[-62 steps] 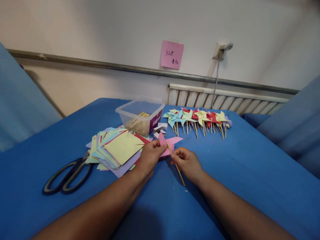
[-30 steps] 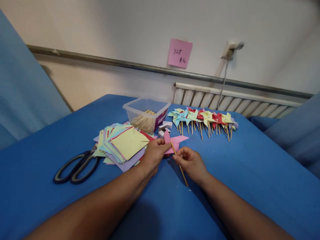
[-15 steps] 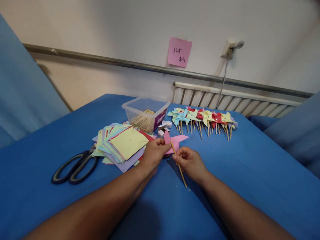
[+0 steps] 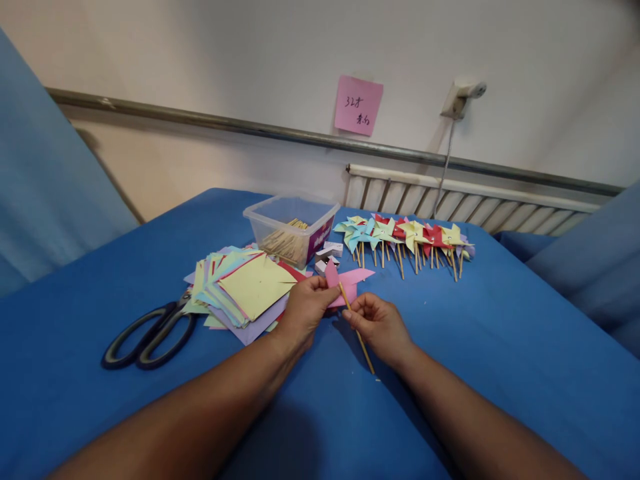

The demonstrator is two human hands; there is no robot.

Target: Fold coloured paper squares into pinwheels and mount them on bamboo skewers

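A pink folded-paper pinwheel (image 4: 350, 289) is pinched in the left hand (image 4: 306, 307) over the blue cloth-covered bench (image 4: 480, 347); the right hand (image 4: 379, 325) pinches the thin tan wooden stick (image 4: 365, 351) lying against it. Further left lies a stack of multicoloured square paper sheets (image 4: 256, 285).

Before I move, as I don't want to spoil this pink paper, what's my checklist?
1. Pink paper gripped by left hand: ok.
2. Stick pinched in right hand: ok.
3. Stick's upper end over the paper: ok, they overlap.
4. Stick fastened to the paper: cannot tell, too small.
5. Scissors apart from both hands: ok.
6. Blue surface free of scraps: not ok, a pale scrap lies near the stick's lower end.
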